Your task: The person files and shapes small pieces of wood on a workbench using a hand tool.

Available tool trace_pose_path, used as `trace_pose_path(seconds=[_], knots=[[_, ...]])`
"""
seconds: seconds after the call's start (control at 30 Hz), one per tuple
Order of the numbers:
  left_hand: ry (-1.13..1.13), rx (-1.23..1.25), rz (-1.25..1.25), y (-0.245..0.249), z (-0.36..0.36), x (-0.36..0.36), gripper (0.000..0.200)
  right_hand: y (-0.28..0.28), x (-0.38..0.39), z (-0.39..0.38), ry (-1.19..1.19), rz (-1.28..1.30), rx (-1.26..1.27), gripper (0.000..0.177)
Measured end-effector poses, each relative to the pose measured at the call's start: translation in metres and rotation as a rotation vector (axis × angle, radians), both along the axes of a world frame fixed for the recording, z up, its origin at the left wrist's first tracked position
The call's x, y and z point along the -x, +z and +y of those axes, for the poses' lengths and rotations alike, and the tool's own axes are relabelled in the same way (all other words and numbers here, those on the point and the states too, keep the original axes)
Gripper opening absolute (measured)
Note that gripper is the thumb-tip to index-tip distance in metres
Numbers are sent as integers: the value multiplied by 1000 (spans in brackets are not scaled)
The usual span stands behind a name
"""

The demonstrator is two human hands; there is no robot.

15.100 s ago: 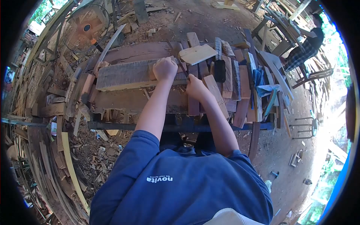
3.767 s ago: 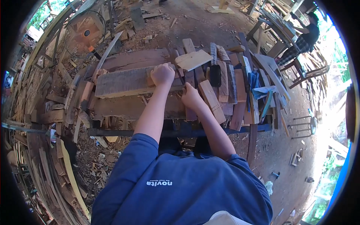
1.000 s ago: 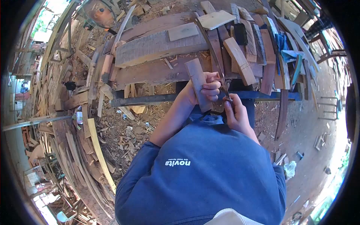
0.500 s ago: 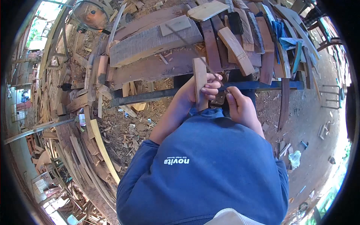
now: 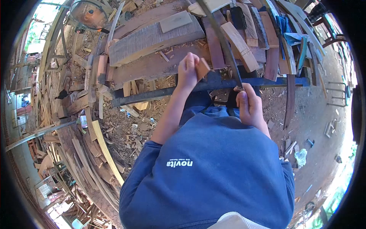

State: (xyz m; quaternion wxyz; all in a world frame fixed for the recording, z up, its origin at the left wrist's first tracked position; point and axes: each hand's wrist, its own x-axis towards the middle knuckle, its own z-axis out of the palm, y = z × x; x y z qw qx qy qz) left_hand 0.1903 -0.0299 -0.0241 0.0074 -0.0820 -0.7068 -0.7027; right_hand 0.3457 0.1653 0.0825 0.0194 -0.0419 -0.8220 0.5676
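Note:
My left hand [image 5: 188,73], raised in front of the bench, is closed around a small wooden block [image 5: 203,69]. The block is tilted, so I see mostly its reddish-brown end. Close in front of my body, my right hand [image 5: 250,105] grips the near end of a long, narrow, dark bar [image 5: 222,38]. The bar slants up and away to the left, across the bench, and its far tip passes out of the top of the view. Its exact kind is not clear. Block and bar are apart.
A thick grey-brown beam [image 5: 152,44] lies on the bench with a flat offcut [image 5: 176,22] on top. Several boards and a pale block [image 5: 239,45] lie to the right. A dark blue rail [image 5: 152,95] runs along the near edge. An orange caged fan [image 5: 89,15] stands back left.
My left hand has moved up and away from my right, turning the wooden block more end-on. The bar has swung up steeper and nearer the camera; my right hand has shifted slightly right.

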Motion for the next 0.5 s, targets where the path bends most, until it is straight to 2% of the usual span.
trace_pose_path(seconds=[0.03,0.1,0.17,0.23,0.27,0.37,0.43,0.5], knots=[[2,0,0,1,-3,3,50,0,0,-1,2,0,0,18],[15,-125,-63,5,-7,7,63,-2,1,-3,-22,-14,34,20],[37,-135,-9,7,-8,10,65,-8,0,-6,1,2,35,20],[230,-371,124,8,3,17,66,-9,-1,-9,23,17,35,20],[336,-384,134,8,9,21,65,-8,-1,-10,28,3,22,21],[436,-397,178,4,19,33,65,-8,2,-13,47,-25,2,21],[433,-387,143,-9,17,36,62,-11,5,-17,60,-36,-6,21],[431,-376,111,-29,14,40,60,-18,8,-21,104,-76,-131,21]])
